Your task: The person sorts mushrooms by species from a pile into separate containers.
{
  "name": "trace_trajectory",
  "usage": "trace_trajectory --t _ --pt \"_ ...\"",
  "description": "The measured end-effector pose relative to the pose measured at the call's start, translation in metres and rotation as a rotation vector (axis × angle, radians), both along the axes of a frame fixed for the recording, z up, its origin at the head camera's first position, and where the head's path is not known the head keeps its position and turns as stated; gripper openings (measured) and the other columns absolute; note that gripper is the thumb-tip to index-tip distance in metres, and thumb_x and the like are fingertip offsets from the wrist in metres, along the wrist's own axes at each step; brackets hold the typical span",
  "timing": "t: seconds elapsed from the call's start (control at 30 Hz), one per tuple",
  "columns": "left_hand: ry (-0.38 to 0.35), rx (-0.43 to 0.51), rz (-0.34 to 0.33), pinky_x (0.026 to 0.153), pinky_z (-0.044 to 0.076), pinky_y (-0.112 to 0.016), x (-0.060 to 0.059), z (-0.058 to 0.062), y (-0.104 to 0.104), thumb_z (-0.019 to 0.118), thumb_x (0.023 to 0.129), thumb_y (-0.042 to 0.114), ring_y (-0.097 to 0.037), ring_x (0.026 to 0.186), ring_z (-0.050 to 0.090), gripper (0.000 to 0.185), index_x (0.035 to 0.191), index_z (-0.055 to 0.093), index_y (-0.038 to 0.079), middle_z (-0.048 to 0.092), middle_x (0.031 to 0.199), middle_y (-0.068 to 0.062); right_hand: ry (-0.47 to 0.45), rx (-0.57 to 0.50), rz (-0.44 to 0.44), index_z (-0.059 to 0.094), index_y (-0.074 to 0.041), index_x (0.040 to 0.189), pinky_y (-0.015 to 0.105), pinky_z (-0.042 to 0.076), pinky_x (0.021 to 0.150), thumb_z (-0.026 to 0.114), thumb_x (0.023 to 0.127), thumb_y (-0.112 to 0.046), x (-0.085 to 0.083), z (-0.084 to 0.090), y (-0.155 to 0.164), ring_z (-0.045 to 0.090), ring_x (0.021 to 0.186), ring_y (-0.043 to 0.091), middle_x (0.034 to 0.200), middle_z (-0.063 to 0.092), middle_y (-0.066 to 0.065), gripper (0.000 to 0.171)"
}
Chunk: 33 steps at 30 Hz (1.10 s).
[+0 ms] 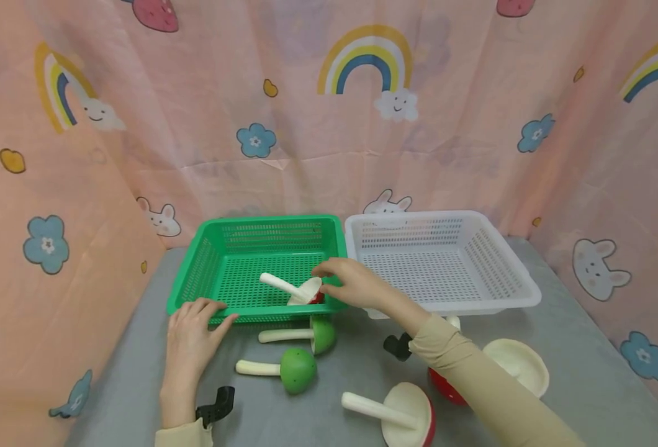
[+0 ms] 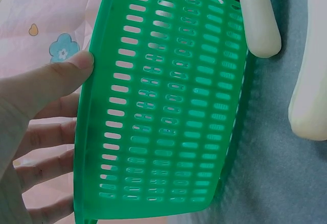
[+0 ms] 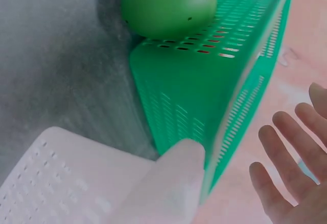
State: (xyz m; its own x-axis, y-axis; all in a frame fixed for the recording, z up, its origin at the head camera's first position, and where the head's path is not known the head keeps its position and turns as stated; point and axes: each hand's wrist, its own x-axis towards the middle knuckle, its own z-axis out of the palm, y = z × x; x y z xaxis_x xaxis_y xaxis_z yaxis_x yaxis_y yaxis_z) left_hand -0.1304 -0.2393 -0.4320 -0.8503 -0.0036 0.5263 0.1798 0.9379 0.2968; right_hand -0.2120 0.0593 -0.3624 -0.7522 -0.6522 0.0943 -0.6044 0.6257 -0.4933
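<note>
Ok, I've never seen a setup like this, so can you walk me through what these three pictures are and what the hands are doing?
There is no machine here: a person wears three cameras, one on the head and one on each wrist. The head view looks down on a grey table walled in by pink cartoon cloth. On it stand a green basket and a white basket, with toy mushrooms in front: two green ones and some red-capped ones. The left hand grips the green basket's near rim; the left wrist view shows that rim from close up. The right hand reaches over the green basket, fingers open, just above a red mushroom lying inside. The right wrist view shows the basket's corner and the open fingers.
</note>
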Motion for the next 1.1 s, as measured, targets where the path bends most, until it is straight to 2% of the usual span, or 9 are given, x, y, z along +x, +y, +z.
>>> trace_trajectory --t 0.27,0.6,1.0,1.1 --pt "-0.002 -0.004 0.003 0.093 0.042 -0.056 0.001 0.001 0.000 0.081 0.076 0.028 -0.033 0.097 0.058 0.030 0.098 0.073 0.009 0.068 0.098 -0.011 0.052 -0.010 -0.011 0.064 -0.009 0.123 0.038 0.053 0.092 0.067 0.090 -0.017 0.032 0.012 0.023 0.062 0.109 0.021 0.120 0.067 0.004 0.034" --pt "-0.007 -0.003 0.005 0.093 0.042 -0.057 0.001 0.002 0.000 0.081 0.076 0.028 -0.033 0.097 0.058 0.030 0.098 0.073 0.009 0.069 0.098 -0.011 0.190 0.064 -0.008 0.066 -0.015 0.119 0.036 0.053 0.087 0.070 0.088 -0.021 0.067 0.007 0.054 0.062 0.104 0.015 0.111 0.068 -0.002 0.033" --pt "-0.028 0.000 0.015 0.094 0.041 -0.057 0.002 0.004 0.002 0.080 0.077 0.028 -0.033 0.098 0.058 0.030 0.099 0.073 0.008 0.068 0.100 -0.012 0.175 0.097 -0.018 0.064 -0.019 0.122 0.033 0.055 0.087 0.070 0.087 -0.024 0.106 -0.012 0.079 0.061 0.109 0.012 0.115 0.064 -0.007 0.036" --pt "-0.026 0.003 0.014 0.094 0.041 -0.057 0.002 0.003 0.002 0.080 0.077 0.028 -0.033 0.098 0.057 0.030 0.099 0.073 0.008 0.068 0.099 -0.012 0.165 0.103 0.004 0.062 -0.020 0.124 0.031 0.055 0.083 0.070 0.087 -0.025 0.112 -0.020 0.083 0.061 0.105 0.010 0.113 0.063 -0.009 0.038"
